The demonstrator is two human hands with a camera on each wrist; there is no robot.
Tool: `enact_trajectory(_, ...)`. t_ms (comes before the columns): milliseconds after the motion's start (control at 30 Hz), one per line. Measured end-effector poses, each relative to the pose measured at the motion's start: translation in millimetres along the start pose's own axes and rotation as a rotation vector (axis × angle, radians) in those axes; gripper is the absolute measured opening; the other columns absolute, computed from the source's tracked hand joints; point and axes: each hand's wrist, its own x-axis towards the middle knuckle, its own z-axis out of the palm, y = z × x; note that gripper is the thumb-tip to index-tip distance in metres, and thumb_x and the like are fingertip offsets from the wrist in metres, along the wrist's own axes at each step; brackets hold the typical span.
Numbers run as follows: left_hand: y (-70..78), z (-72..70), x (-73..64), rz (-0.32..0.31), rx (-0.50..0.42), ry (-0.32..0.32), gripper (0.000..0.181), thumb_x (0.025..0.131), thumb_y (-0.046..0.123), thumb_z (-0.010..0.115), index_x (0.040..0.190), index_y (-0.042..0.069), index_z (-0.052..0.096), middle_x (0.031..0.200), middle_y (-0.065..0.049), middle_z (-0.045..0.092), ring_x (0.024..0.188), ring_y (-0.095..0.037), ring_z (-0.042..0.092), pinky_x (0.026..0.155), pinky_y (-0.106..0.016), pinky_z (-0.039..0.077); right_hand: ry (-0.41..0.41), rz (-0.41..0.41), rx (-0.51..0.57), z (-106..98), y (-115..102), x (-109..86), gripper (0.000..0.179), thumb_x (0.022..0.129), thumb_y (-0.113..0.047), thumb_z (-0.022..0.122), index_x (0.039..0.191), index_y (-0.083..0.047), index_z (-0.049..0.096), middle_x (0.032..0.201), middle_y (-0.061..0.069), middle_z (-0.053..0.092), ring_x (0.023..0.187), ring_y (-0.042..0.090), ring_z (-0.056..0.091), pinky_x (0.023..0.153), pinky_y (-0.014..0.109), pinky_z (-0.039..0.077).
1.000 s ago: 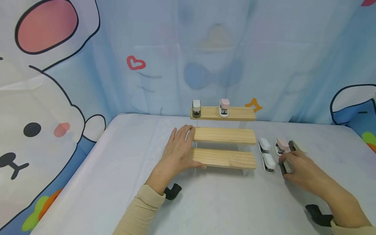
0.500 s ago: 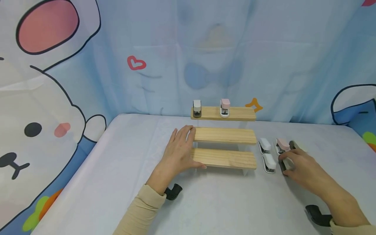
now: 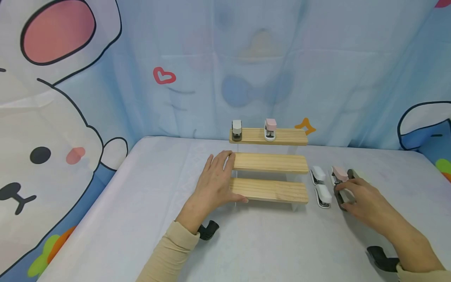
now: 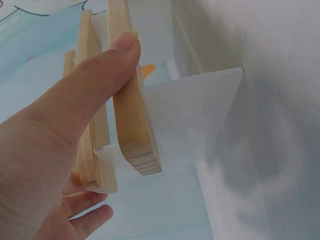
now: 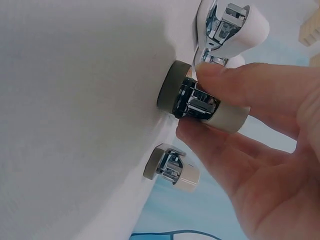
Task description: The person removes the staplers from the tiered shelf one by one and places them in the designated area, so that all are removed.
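Note:
In the head view, my left hand (image 3: 213,180) grips the left end of a three-tier wooden shelf (image 3: 271,190). The left wrist view has its thumb (image 4: 107,67) over the lowest plank (image 4: 132,115), with other fingers behind the planks. To the right, my right hand (image 3: 366,203) pinches a small grey-green stapler (image 5: 172,87) between thumb and fingers; it stands on its dark base on the cloth or just above it, I cannot tell which. Two white staplers (image 3: 323,196), a pink stapler (image 3: 339,173) and another grey-green stapler (image 5: 187,177) are close by.
On the top tier stand a grey stapler (image 3: 236,130) at the left and a pink-and-white stapler (image 3: 270,130) near the middle. White cloth (image 3: 275,243) covers the table. A patterned blue curtain (image 3: 197,109) hangs behind it.
Barely anything differs: the right hand's fingers shift slightly about the grey-green stapler. My left hand stays on the shelf.

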Motion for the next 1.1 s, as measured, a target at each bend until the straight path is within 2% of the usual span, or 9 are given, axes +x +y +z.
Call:
enact_trajectory(133, -0.2, 0.5, -0.1, -0.001, 0.0, 0.001, 0.128, 0.057, 0.073, 0.082, 0.153, 0.004, 0.031, 0.155, -0.01, 0.035, 0.147, -0.025, 0.031, 0.125, -0.046, 0.022, -0.023, 0.013, 0.004, -5, -1, -0.9, 0.048, 0.081, -0.008, 0.078, 0.124, 0.004, 0.06, 0.133, 0.043, 0.035, 0.117, 0.063, 0.04, 0.088, 0.072, 0.045)
enact_trajectory(233, 0.1, 1.4, 0.0, 0.004, -0.004, 0.006, 0.128, 0.057, 0.073, 0.082, 0.152, 0.004, 0.031, 0.155, -0.01, 0.035, 0.147, -0.025, 0.031, 0.125, -0.046, 0.022, -0.017, 0.011, 0.006, -12, -1, -3.5, 0.047, 0.085, -0.014, 0.075, 0.125, 0.005, 0.059, 0.132, 0.043, 0.037, 0.112, 0.059, 0.046, 0.082, 0.068, 0.05)
enact_trajectory(400, 0.5, 1.8, 0.3, 0.0, -0.005, 0.003, 0.128, 0.058, 0.073, 0.082, 0.153, 0.004, 0.031, 0.155, -0.01, 0.035, 0.147, -0.025, 0.03, 0.125, -0.046, 0.022, 0.092, -0.069, 0.005, -23, -6, -5.8, 0.041, 0.087, -0.015, 0.072, 0.121, 0.006, 0.061, 0.125, 0.037, 0.046, 0.097, 0.047, 0.056, 0.073, 0.059, 0.054)
enact_trajectory(667, -0.8, 2.4, 0.4, -0.003, 0.003, 0.007, 0.128, 0.056, 0.073, 0.082, 0.153, 0.004, 0.031, 0.155, -0.009, 0.035, 0.148, -0.025, 0.03, 0.125, -0.046, 0.023, 0.32, -0.2, -0.004, -36, -24, -5.1, 0.033, 0.085, -0.009, 0.074, 0.114, 0.005, 0.064, 0.125, 0.031, 0.05, 0.095, 0.043, 0.057, 0.072, 0.061, 0.052)
enact_trajectory(767, -0.9, 2.1, 0.4, 0.0, 0.008, 0.01, 0.129, 0.056, 0.073, 0.082, 0.152, 0.004, 0.031, 0.155, -0.009, 0.035, 0.147, -0.025, 0.03, 0.125, -0.046, 0.023, 0.369, -0.219, 0.011, -41, -33, -4.2, 0.033, 0.086, -0.008, 0.074, 0.115, 0.003, 0.064, 0.127, 0.03, 0.05, 0.093, 0.042, 0.059, 0.074, 0.062, 0.053)
enact_trajectory(900, -0.7, 1.8, 0.4, 0.0, 0.009, 0.011, 0.129, 0.056, 0.073, 0.082, 0.153, 0.004, 0.032, 0.155, -0.01, 0.035, 0.147, -0.025, 0.031, 0.125, -0.047, 0.024, 0.4, -0.236, 0.037, -48, -45, -1.8, 0.034, 0.086, -0.006, 0.073, 0.117, 0.003, 0.063, 0.13, 0.029, 0.05, 0.096, 0.048, 0.06, 0.076, 0.064, 0.053)
enact_trajectory(1100, -0.2, 1.3, 0.0, 0.008, 0.019, 0.02, 0.129, 0.056, 0.074, 0.081, 0.152, 0.003, 0.032, 0.155, -0.011, 0.036, 0.147, -0.026, 0.032, 0.124, -0.048, 0.026, 0.464, -0.307, 0.051, -55, -59, 0.5, 0.033, 0.084, -0.003, 0.074, 0.115, 0.002, 0.064, 0.126, 0.026, 0.053, 0.096, 0.048, 0.061, 0.073, 0.062, 0.055)
